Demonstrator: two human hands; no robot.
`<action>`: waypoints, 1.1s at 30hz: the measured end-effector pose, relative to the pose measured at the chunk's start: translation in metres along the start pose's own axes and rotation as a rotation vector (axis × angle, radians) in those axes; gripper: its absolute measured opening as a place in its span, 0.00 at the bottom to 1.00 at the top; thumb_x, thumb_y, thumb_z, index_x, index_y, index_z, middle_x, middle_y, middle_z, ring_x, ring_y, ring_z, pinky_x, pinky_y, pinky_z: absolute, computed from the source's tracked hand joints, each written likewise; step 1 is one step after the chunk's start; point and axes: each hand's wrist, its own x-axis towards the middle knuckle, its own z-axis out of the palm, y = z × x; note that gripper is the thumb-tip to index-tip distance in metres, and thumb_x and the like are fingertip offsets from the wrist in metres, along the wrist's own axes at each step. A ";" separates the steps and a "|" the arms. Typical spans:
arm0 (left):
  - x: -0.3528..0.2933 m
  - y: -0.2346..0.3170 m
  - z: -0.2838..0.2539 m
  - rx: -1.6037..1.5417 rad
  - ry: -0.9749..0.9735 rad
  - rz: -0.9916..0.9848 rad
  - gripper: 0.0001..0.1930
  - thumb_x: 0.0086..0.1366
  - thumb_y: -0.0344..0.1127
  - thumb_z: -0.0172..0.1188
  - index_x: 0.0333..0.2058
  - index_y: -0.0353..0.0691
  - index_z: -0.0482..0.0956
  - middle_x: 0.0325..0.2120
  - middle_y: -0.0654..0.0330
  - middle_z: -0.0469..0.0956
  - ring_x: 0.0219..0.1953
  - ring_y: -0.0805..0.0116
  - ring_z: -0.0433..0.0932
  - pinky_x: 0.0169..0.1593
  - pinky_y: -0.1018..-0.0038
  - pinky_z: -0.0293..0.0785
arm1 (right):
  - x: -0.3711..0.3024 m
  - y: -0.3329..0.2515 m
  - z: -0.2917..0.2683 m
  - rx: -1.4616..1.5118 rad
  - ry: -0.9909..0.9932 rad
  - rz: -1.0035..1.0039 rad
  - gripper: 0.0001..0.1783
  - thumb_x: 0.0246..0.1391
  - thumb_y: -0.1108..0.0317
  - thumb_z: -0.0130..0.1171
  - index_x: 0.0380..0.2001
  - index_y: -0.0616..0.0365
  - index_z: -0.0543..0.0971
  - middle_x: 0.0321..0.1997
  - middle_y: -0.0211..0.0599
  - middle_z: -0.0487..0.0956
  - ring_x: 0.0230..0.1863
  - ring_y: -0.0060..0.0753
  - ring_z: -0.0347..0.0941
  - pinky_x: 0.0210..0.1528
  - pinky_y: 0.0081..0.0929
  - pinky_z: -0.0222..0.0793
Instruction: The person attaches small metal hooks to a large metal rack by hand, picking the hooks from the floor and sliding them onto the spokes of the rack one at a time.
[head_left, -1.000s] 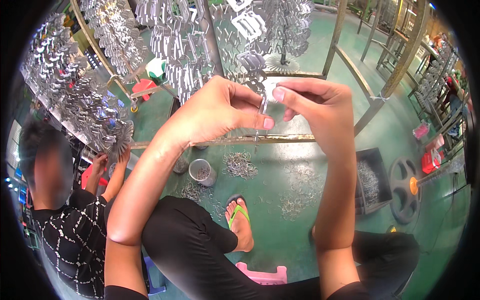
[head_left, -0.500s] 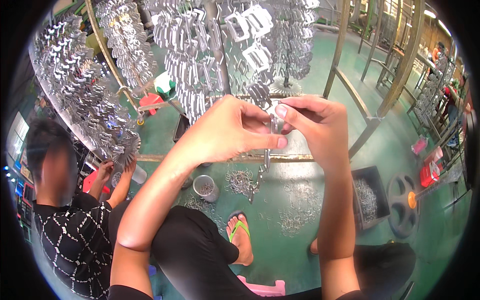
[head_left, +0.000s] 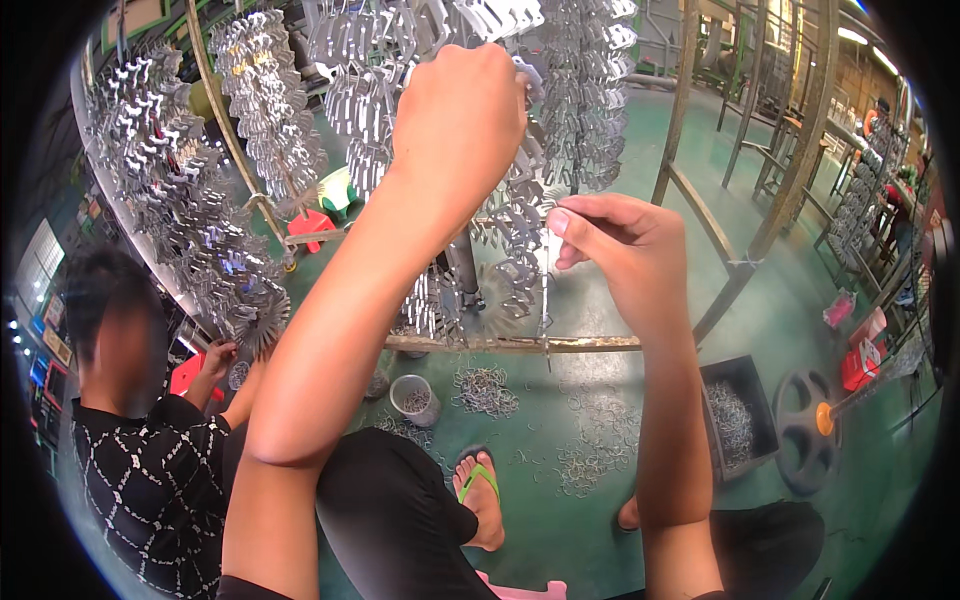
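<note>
My right hand (head_left: 628, 245) pinches, between thumb and forefinger, the upper end of a thin strand of small metal pieces (head_left: 546, 300) that hangs straight down. My left hand (head_left: 458, 125) is raised among the hanging metal brackets (head_left: 365, 100), its back toward me. Its fingers curl away behind the hand, so what they hold is hidden. Close beside the strand hangs a column of silvery metal parts (head_left: 522, 235), partly behind my left hand and forearm.
A wooden rail (head_left: 590, 344) crosses below the hanging parts. On the green floor lie piles of small metal hooks (head_left: 485, 390), a cup of pieces (head_left: 412, 402) and a black tray (head_left: 768, 440). At left, a co-worker (head_left: 140, 450) handles another hanging column.
My left hand has left the strand by my right hand and moved up into the hanging brackets. My right hand stays nearly in place. The strand now hangs straighter.
</note>
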 end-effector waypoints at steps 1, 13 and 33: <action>0.002 0.000 0.003 0.016 0.002 0.007 0.18 0.64 0.40 0.64 0.27 0.26 0.80 0.20 0.40 0.79 0.29 0.37 0.81 0.36 0.54 0.78 | 0.001 0.000 -0.001 -0.010 0.010 -0.004 0.09 0.56 0.74 0.68 0.38 0.70 0.85 0.28 0.35 0.84 0.27 0.19 0.78 0.31 0.18 0.76; -0.001 -0.020 -0.031 -0.743 -0.309 -0.248 0.17 0.68 0.32 0.62 0.50 0.25 0.80 0.38 0.52 0.85 0.38 0.68 0.86 0.46 0.73 0.84 | 0.027 -0.009 0.018 0.041 0.091 -0.053 0.10 0.57 0.74 0.67 0.39 0.72 0.84 0.29 0.37 0.84 0.26 0.19 0.78 0.30 0.19 0.76; -0.006 -0.027 -0.048 -0.843 -0.360 -0.156 0.18 0.70 0.35 0.61 0.52 0.26 0.80 0.36 0.54 0.85 0.37 0.71 0.84 0.46 0.75 0.82 | 0.049 -0.006 0.028 0.047 -0.020 -0.057 0.08 0.56 0.76 0.67 0.38 0.70 0.84 0.30 0.39 0.85 0.26 0.20 0.79 0.30 0.20 0.78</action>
